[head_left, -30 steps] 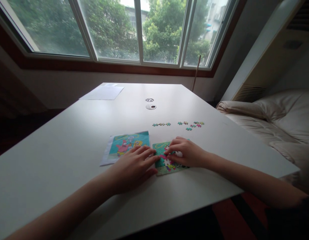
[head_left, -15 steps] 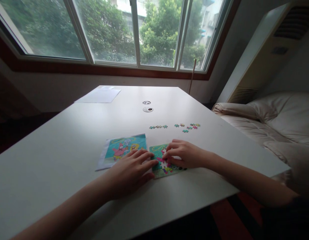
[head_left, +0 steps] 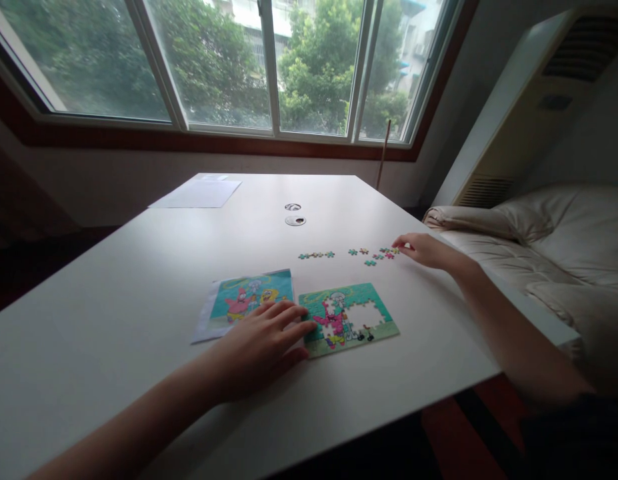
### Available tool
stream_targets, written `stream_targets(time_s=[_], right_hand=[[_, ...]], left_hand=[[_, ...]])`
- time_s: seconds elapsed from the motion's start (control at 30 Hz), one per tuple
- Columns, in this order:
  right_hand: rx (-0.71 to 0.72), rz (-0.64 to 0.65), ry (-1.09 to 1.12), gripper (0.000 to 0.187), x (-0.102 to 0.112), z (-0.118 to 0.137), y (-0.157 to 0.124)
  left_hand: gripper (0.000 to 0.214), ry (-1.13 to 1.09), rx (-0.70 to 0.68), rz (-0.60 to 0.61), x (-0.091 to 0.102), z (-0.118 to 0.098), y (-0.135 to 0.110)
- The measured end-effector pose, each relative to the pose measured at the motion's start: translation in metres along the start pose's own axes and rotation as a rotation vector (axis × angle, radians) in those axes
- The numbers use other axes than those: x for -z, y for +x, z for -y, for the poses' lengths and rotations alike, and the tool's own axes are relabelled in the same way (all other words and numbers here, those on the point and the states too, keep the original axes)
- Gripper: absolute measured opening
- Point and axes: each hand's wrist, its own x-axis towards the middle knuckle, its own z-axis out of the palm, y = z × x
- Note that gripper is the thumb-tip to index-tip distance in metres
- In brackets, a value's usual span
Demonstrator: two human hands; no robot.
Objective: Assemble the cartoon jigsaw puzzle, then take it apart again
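A partly filled jigsaw puzzle lies flat on the white table, with bare white gaps at its right middle and around the pink starfish figure. My left hand rests palm down, its fingers spread and their tips on the puzzle's left edge. Part of that hand covers the cartoon reference picture to the left. Farther right, my right hand reaches to the loose pieces, finger and thumb closed at a small yellowish puzzle piece. Other loose puzzle pieces lie just left of it.
A row of puzzle pieces lies beyond the puzzle. Two round table fittings sit farther back, and white paper lies at the far left. A pale sofa stands along the table's right side, the window beyond the far end.
My right hand has left the puzzle and moved away and to the right, to the loose pieces. The puzzle's right part is now uncovered. My left hand has stayed in place.
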Motion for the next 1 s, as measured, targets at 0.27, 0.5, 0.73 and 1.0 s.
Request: stream_targets(time_s=[0.27, 0.5, 0.73, 1.0], right_hand=[[-0.066, 0.157, 0.024, 0.029, -0.004, -0.003, 0.001], [-0.073, 0.239, 0.052, 0.027, -0.003, 0.001, 0.001], [-0.113, 0.227, 0.129, 0.031, -0.014, 0.001, 0.005], [-0.038, 0.405, 0.427, 0.036, -0.011, -0.002, 0.002]], left_hand=[[0.031, 0.004, 0.000, 0.011, 0.000, 0.000, 0.000], [0.032, 0.017, -0.006, 0.009, 0.000, 0.000, 0.000], [0.031, 0.024, -0.008, 0.011, -0.002, 0.001, 0.000], [0.032, 0.024, -0.006, 0.016, 0.000, 0.000, 0.001]])
